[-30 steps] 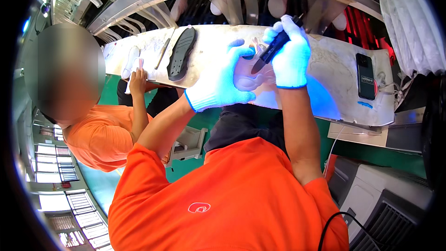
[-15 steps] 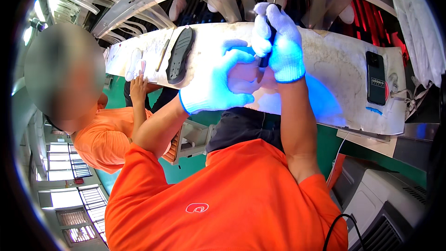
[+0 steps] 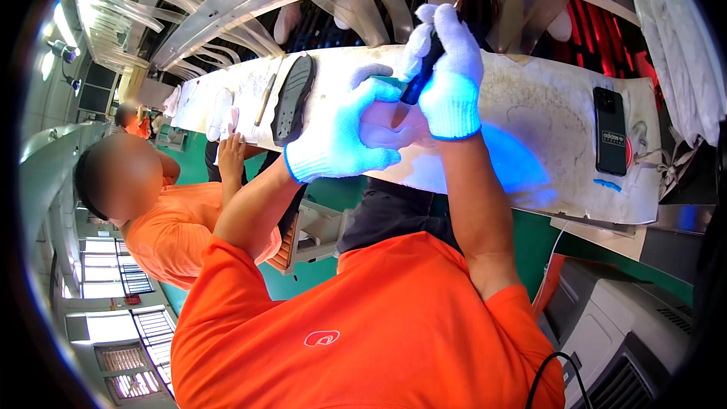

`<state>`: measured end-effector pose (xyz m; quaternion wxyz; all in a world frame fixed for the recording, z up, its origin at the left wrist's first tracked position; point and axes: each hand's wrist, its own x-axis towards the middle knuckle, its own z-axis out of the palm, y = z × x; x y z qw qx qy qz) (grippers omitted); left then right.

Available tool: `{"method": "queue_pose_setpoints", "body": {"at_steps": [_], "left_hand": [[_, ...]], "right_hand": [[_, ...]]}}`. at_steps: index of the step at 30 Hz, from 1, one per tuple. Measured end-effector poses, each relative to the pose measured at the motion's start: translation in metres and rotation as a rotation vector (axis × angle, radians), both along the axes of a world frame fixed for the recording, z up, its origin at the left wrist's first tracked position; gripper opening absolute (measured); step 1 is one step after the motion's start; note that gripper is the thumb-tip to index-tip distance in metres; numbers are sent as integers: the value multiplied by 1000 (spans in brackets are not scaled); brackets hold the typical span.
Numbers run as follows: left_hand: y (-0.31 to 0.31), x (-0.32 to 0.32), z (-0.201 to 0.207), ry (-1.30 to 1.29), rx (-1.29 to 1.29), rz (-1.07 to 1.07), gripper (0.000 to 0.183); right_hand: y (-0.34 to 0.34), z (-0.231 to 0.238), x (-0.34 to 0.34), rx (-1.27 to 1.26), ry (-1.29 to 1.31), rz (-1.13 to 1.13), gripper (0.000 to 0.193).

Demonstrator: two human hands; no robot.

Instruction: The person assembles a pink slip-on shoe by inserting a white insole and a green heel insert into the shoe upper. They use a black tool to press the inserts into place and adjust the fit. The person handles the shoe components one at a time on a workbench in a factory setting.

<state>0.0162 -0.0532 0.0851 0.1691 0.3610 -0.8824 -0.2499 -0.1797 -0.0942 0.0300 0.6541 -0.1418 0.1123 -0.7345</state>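
Note:
White gloves cover both my hands, tinted by bright blue light. My left hand (image 3: 337, 136) curls round a pale pinkish piece (image 3: 379, 123), probably a shoe part; glare washes out its exact kind. Above it and to the right, my right hand (image 3: 452, 76) grips a dark-handled tool (image 3: 414, 91) that looks like a brush. Its brownish tapered tip points down at the piece, and a thin point sticks out past my fingers at the other end. Whether the tip touches the piece I cannot tell. Left of my left hand lies a black shoe sole (image 3: 294, 98).
A slim stick-like tool (image 3: 265, 100) lies beside the sole on the stained white table (image 3: 530, 91). A dark phone (image 3: 610, 132) rests at the right. Behind runs a machine with clear hanging strips (image 3: 390, 11). At my left, a co-worker's hand (image 3: 231, 155) handles a pale piece.
Both my hands have shifted slightly left in the picture, still holding the piece and the tool. The tool leans more. The co-worker's head appears lower.

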Motion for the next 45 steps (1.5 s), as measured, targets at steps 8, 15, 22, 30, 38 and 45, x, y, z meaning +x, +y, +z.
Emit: {"method": "queue_pose_setpoints", "body": {"at_steps": [8,15,22,30,38,45], "left_hand": [[-7,0,1,-53,-42,-28,86],[-5,-10,12,-215,-13,91,84],[-11,-3,-12,-168,-206,118,81],[-7,6,-26,-34,-298,120,71],[13,7,-30,18,-272,217,73],[59,24,-81,202,-332,395,80]], "right_hand": [[4,17,6,-72,140,59,37],[-15,6,9,-152,121,95,31],[-29,-7,15,-122,20,205,36],[-38,-39,10,-171,-367,484,45],[-20,-36,14,-160,-193,218,39],[28,-26,30,-66,109,133,54]]}}
